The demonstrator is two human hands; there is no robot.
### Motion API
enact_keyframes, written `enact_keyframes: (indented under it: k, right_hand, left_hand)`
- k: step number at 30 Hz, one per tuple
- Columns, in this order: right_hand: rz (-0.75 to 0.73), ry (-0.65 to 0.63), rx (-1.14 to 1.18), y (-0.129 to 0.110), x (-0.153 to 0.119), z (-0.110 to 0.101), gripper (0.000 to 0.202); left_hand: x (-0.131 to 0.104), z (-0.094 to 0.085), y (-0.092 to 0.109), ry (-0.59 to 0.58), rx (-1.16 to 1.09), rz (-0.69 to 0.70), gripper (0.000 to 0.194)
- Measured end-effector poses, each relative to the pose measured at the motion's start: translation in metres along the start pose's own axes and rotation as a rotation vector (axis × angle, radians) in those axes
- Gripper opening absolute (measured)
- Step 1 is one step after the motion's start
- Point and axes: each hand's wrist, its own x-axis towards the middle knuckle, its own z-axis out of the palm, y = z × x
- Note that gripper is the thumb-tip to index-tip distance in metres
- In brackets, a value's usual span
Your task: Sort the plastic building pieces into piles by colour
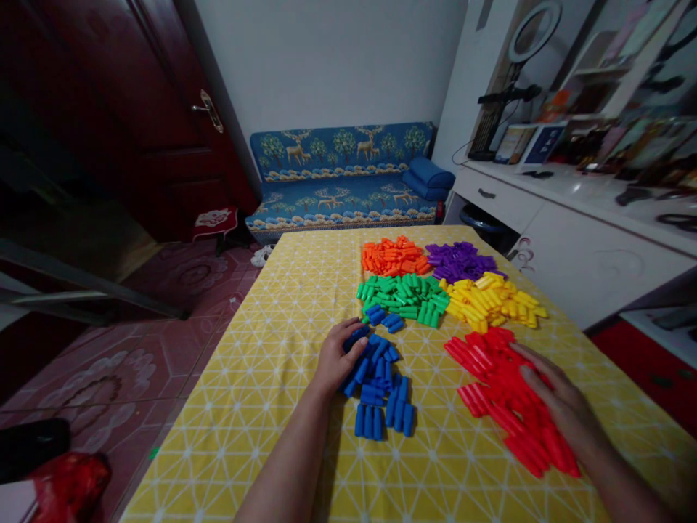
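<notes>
Center: left hand (340, 356), fingers bent over blue pieces (375, 370), pinch indeterminable. Lower right: right hand (563, 396), fingers spread against red pieces (504, 378). Pieces probably light, stiff; grip mid-length.

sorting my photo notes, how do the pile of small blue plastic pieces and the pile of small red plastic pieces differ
The blue pile breaks into clusters with gaps between; the red pile is mostly one dense mass. The left hand is at the blue pile's left side; the right hand is at the red pile's right side. Both lie on the yellow, white-lined tablecloth and consist of short, tube-like pieces.
</notes>
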Motion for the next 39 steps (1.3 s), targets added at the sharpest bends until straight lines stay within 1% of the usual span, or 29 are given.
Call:
enact_keyframes:
  k: [3, 6, 9, 12, 14, 16, 18, 20, 22, 23, 25, 27, 29, 31, 32, 33, 35, 37, 39]
  right_hand:
    - [-0.030, -0.058, 0.064, -0.033, -0.005, 0.022, 0.052]
    - [-0.049, -0.040, 0.044, -0.076, -0.004, 0.047, 0.050]
    - [-0.102, -0.059, 0.065, -0.118, 0.001, 0.071, 0.049]
    - [-0.159, -0.114, 0.097, -0.153, 0.009, 0.091, 0.050]
    - [-0.184, -0.156, 0.105, -0.172, 0.015, 0.104, 0.053]
    - [-0.206, -0.218, 0.139, -0.192, 0.023, 0.115, 0.056]
    - [-0.234, -0.326, 0.231, -0.212, 0.030, 0.122, 0.059]
    - [-0.264, -0.478, 0.334, -0.230, 0.037, 0.123, 0.065]
    - [-0.307, -0.607, 0.404, -0.242, 0.040, 0.115, 0.069]
    - [-0.330, -0.647, 0.425, -0.245, 0.040, 0.107, 0.069]
    - [-0.384, -0.667, 0.446, -0.242, 0.032, 0.088, 0.067]
    - [-0.440, -0.626, 0.374, -0.225, 0.014, 0.066, 0.068]
    - [-0.492, -0.552, 0.179, -0.195, -0.014, 0.047, 0.079]
    - [-0.533, -0.462, -0.029, -0.159, -0.049, 0.035, 0.096]
    - [-0.541, -0.452, -0.116, -0.141, -0.066, 0.031, 0.104]
    - [-0.560, -0.396, -0.163, -0.125, -0.082, 0.029, 0.108]
    - [-0.586, -0.343, -0.225, -0.103, -0.105, 0.030, 0.108]
    - [-0.591, -0.311, -0.249, -0.096, -0.112, 0.036, 0.103]
    - [-0.555, -0.301, -0.247, -0.104, -0.102, 0.049, 0.094]
  left_hand:
    - [0.000, 0.000, 0.001, -0.008, 0.022, 0.008, 0.034]
    - [0.000, -0.001, 0.002, -0.006, 0.027, 0.014, 0.033]
    - [-0.001, -0.001, 0.003, -0.002, 0.015, 0.011, 0.033]
    - [-0.001, -0.002, 0.005, 0.006, -0.038, 0.001, 0.034]
    - [0.000, -0.002, 0.005, 0.043, -0.092, -0.007, 0.036]
    - [0.000, -0.004, 0.003, 0.112, -0.149, -0.024, 0.039]
    - [0.000, -0.007, 0.001, 0.177, -0.210, -0.059, 0.042]
    - [0.000, -0.010, -0.002, 0.211, -0.275, -0.102, 0.045]
    - [0.000, -0.014, -0.003, 0.237, -0.327, -0.150, 0.047]
    - [0.000, -0.016, -0.004, 0.256, -0.343, -0.172, 0.048]
    - [-0.001, -0.018, -0.004, 0.302, -0.345, -0.203, 0.049]
    - [-0.001, -0.019, -0.004, 0.367, -0.326, -0.215, 0.049]
    - [-0.001, -0.017, -0.005, 0.449, -0.297, -0.223, 0.048]
    - [0.000, -0.015, -0.006, 0.521, -0.260, -0.231, 0.048]
    - [0.000, -0.014, -0.007, 0.547, -0.239, -0.231, 0.048]
    - [0.001, -0.013, -0.007, 0.561, -0.218, -0.230, 0.048]
    - [0.002, -0.011, -0.008, 0.569, -0.184, -0.226, 0.048]
    - [0.002, -0.011, -0.008, 0.537, -0.159, -0.236, 0.048]
    - [0.002, -0.012, -0.008, 0.488, -0.142, -0.251, 0.049]
